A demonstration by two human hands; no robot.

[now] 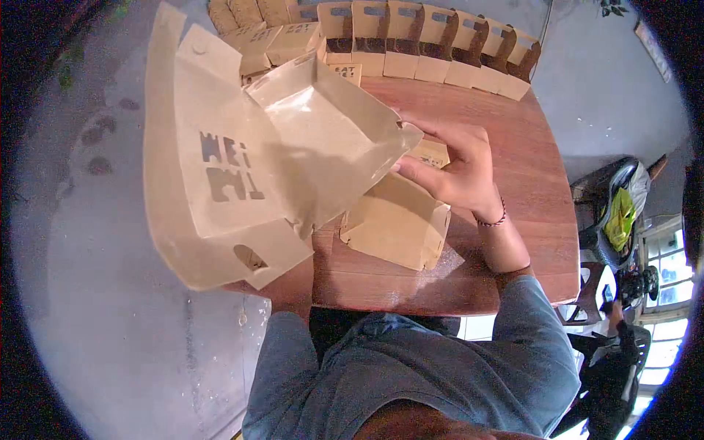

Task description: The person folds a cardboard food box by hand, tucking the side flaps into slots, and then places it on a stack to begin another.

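An open brown cardboard food box (323, 132) is held up above the table, its cut-out lid (227, 165) swung out to the left. My right hand (458, 161) pinches the box's right corner between thumb and fingers. Behind the raised box, my left hand is hidden; only its forearm (292, 282) shows below, so its fingers cannot be made out. Under my right hand, another brown cardboard box (396, 220) rests on the table. A further printed piece (431, 152) shows partly behind my right hand.
On the wooden table (524, 198), several carriers with handle holes (403, 37) stand in a row along the far edge. Closed printed boxes (290, 44) are stacked at the back left. To the right are a chair (590, 290) and a person's arm (620, 326).
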